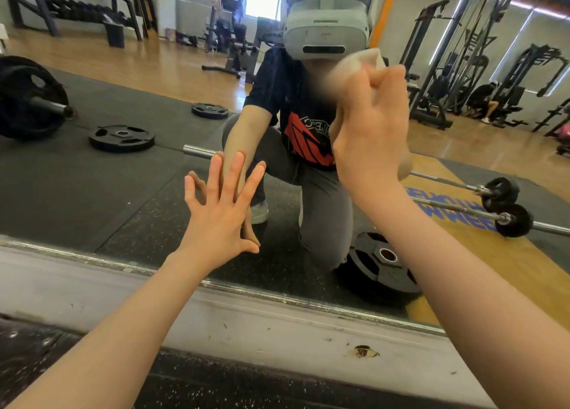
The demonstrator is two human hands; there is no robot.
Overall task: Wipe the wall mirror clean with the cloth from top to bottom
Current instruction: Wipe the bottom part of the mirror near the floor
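1. While the left hand (220,214) is pressing flat against the wall mirror (108,168), fingers spread wide, the right hand (371,125) is gripping the cloth (359,61) up high.
2. Cloth is touching the glass, right of centre, above the barbell (481,205) reflecting there.

Cloth (359,61) mostly hidden behind right hand (371,131) — mirror (92,168) top cut off.
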